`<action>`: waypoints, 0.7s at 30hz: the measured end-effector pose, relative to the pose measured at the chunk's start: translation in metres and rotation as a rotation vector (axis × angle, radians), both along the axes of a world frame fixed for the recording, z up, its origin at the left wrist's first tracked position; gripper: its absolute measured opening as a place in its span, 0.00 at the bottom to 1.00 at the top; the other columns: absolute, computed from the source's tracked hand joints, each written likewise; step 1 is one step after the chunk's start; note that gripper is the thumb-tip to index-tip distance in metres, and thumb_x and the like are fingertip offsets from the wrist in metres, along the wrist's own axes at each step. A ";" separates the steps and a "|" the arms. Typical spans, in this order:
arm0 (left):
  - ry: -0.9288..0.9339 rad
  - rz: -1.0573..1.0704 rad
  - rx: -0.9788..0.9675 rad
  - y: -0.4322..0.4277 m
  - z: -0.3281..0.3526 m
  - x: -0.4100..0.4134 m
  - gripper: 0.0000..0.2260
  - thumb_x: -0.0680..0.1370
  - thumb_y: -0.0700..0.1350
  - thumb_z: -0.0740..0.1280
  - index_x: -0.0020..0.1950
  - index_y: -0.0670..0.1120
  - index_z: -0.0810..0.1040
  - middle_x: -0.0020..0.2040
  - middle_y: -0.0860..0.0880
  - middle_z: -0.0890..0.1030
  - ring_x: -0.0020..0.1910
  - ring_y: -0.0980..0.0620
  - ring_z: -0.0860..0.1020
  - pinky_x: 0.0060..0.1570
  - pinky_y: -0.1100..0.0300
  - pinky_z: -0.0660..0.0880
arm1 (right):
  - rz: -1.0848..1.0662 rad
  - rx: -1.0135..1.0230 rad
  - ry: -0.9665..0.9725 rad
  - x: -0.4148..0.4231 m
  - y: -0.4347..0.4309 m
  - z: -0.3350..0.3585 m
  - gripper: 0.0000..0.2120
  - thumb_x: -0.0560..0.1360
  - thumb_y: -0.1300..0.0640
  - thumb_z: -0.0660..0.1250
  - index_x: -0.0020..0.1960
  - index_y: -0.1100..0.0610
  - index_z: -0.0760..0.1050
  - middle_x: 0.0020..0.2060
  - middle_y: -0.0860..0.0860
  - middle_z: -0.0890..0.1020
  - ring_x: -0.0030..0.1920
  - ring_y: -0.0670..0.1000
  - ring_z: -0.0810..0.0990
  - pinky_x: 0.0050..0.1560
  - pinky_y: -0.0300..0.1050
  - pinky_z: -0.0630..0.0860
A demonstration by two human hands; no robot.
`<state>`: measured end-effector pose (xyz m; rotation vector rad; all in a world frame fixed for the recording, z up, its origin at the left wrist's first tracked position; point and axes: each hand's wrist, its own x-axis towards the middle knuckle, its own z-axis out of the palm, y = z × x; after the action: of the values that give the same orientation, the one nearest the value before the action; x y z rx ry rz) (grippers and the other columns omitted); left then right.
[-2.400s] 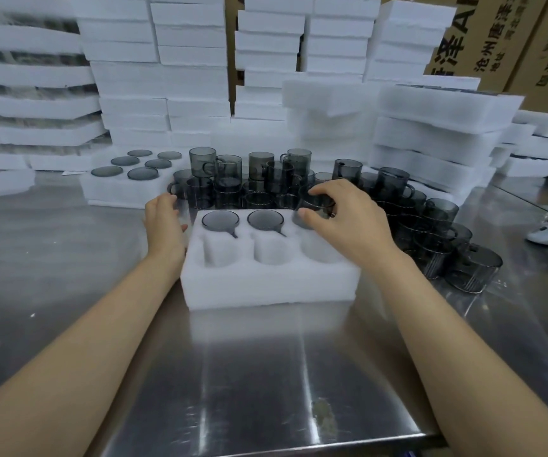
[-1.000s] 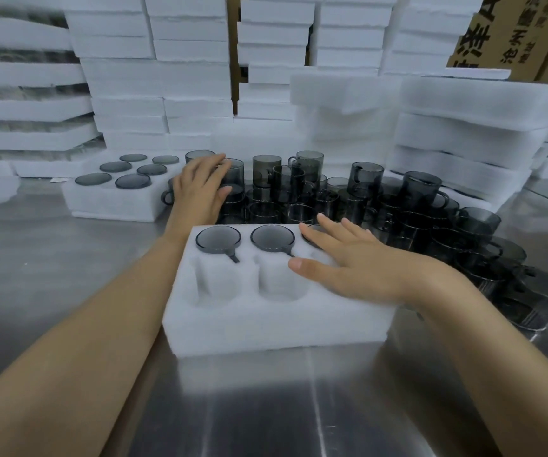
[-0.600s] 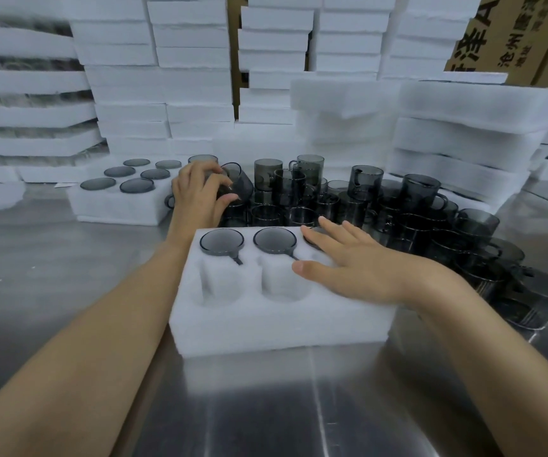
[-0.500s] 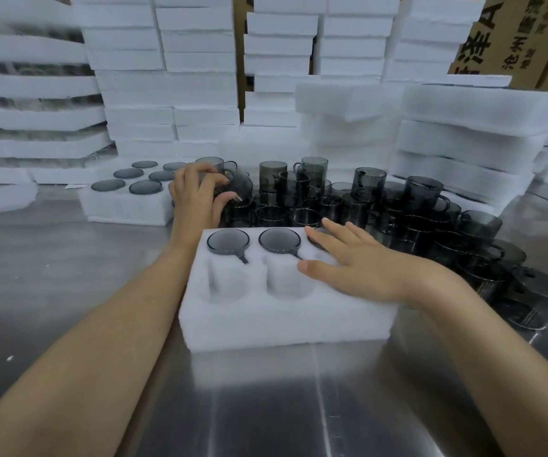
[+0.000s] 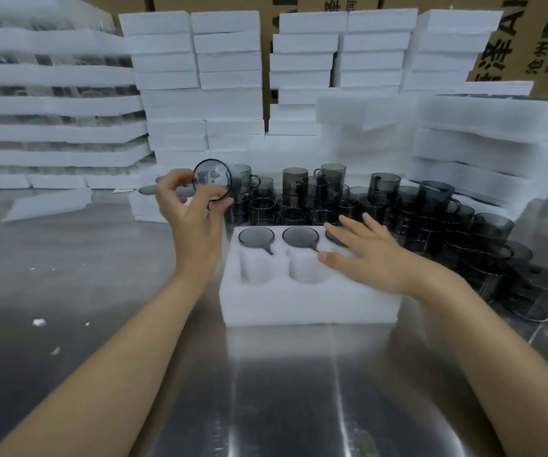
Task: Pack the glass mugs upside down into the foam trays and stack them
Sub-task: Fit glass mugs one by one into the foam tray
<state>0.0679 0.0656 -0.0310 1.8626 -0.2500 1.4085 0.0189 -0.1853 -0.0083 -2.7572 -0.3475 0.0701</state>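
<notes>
A white foam tray (image 5: pixel 308 298) lies on the steel table in front of me. Upside-down smoky glass mugs (image 5: pixel 256 236) fill its back row; the third is half hidden under my right hand. The two front pockets that show are empty. My right hand (image 5: pixel 368 255) rests flat on the tray's right side, fingers straight. My left hand (image 5: pixel 190 206) holds a glass mug (image 5: pixel 214 183) tipped on its side in the air, left of the tray, its round end facing me. Loose mugs (image 5: pixel 381 199) crowd the table behind and right of the tray.
A filled foam tray (image 5: pixel 149 206) sits behind my left hand. Tall stacks of white foam trays (image 5: pixel 200 94) line the back and right, with cardboard boxes (image 5: pixel 510 37) behind. A loose foam sheet (image 5: pixel 48 202) lies on the table at left.
My left hand has lifted a mug out of the cluster and tipped it on its side. My right hand has stayed flat on the tray.
</notes>
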 end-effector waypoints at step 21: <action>-0.043 -0.262 0.437 -0.014 0.006 0.001 0.17 0.73 0.51 0.70 0.55 0.42 0.76 0.52 0.47 0.71 0.50 0.51 0.70 0.51 0.64 0.69 | 0.173 0.414 -0.561 -0.005 0.026 -0.004 0.09 0.70 0.56 0.75 0.43 0.57 0.76 0.41 0.48 0.78 0.47 0.49 0.79 0.50 0.49 0.78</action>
<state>0.0691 0.0520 -0.0252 2.0506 -0.8494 1.2821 0.0139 -0.1589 -0.0126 -2.2843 -0.6593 -0.6655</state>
